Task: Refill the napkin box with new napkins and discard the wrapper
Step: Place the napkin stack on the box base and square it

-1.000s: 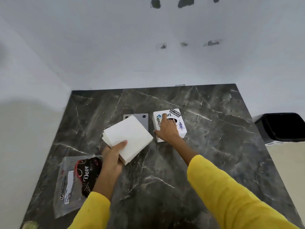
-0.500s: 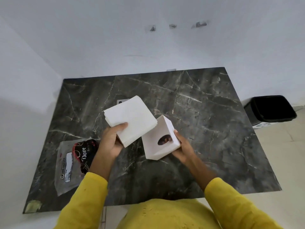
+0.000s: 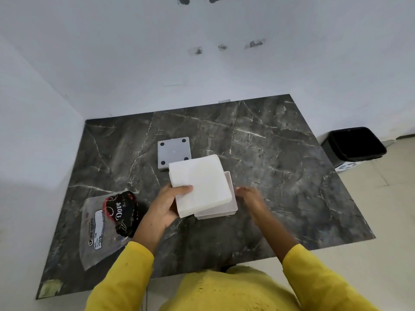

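Observation:
My left hand (image 3: 165,208) grips a thick stack of white napkins (image 3: 199,182) by its near left corner, thumb on top. The stack sits over the open side of the white napkin box (image 3: 226,209), which lies upside down on the dark marble table (image 3: 292,187); only the box's right and near rims show. My right hand (image 3: 250,197) is blurred, fingers against the box's right side. The grey base plate (image 3: 174,152) of the box lies just beyond the stack. The clear wrapper (image 3: 107,223) with a black label lies flat at the left.
A black bin (image 3: 354,145) stands on the floor to the right of the table, against the white wall. A scrap of yellowish tape (image 3: 50,287) marks the table's near left corner. White walls close the back and left.
My right hand lifted the box off its grey plate, flipped it open side up and set it down near me. My left hand brought the napkin stack over the box opening.

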